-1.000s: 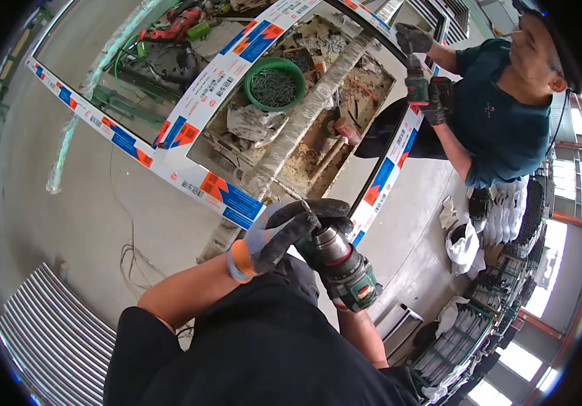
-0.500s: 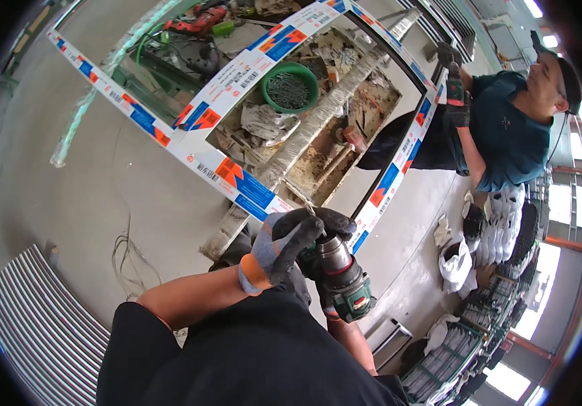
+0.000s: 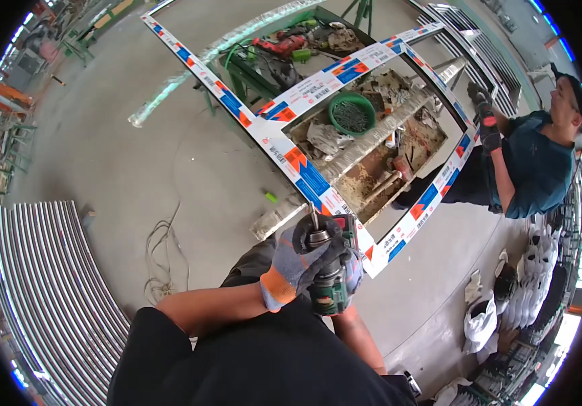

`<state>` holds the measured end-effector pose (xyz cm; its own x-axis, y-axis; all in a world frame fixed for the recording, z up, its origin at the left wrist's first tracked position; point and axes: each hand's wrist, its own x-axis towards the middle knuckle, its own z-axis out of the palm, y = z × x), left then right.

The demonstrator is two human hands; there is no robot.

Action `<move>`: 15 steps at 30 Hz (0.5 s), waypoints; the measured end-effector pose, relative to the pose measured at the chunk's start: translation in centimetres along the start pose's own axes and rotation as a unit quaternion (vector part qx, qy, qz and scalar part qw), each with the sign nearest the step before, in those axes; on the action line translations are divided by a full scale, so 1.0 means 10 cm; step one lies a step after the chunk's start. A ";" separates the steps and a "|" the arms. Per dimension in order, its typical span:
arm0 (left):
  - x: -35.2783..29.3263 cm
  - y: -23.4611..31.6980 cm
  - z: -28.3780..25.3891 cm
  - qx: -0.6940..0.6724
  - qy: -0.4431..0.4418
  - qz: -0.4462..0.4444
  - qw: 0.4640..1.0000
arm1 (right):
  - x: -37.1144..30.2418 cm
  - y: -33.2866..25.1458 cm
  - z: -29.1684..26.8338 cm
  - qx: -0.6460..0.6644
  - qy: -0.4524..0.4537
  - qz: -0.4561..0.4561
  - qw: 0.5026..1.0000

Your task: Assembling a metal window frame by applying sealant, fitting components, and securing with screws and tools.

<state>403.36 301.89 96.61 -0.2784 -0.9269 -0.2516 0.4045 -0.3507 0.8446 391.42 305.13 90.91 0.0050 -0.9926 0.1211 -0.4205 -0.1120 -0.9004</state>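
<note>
A green and black cordless drill (image 3: 330, 294) is upright in front of my body, its bit (image 3: 314, 218) pointing away from me toward the frame. My left hand (image 3: 297, 262), in a grey and black glove with an orange cuff, is wrapped round the drill at its chuck (image 3: 318, 237). My right hand (image 3: 354, 269) grips the drill from the far right side; most of its fingers are hidden behind the tool. Just beyond the bit lies the near rail of a window frame (image 3: 312, 181), covered in white, blue and orange protective film.
Under the frame, a tray (image 3: 365, 215) holds a green bowl of screws (image 3: 352, 114), rags and debris. A wrapped bar (image 3: 389, 128) crosses it. At right a co-worker (image 3: 541, 155) holds another drill (image 3: 489, 122). Metal profiles (image 3: 54, 284) lie at left, near a loose cable (image 3: 162, 264).
The view has shifted, so the frame sits farther right. My left hand has gone from the drill's tip to closing round its chuck. The drill now points more straight ahead, with its bit showing.
</note>
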 end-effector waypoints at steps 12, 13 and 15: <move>-0.17 0.38 -0.90 -0.021 0.063 0.083 0.994 | 0.17 -0.19 0.95 -0.070 -0.053 -0.154 0.984; -0.16 0.46 -1.05 0.009 0.078 0.092 0.993 | 0.22 -0.19 1.12 -0.029 -0.028 -0.158 0.987; -0.15 0.66 -1.38 0.089 0.093 0.111 0.986 | 0.31 -0.27 1.51 -0.005 -0.001 -0.142 0.990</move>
<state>418.46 299.11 95.99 -0.0299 -0.9923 -0.1199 0.2743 -0.1235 0.9537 406.25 301.62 87.47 0.1264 -0.9212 0.3680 -0.4101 -0.3863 -0.8262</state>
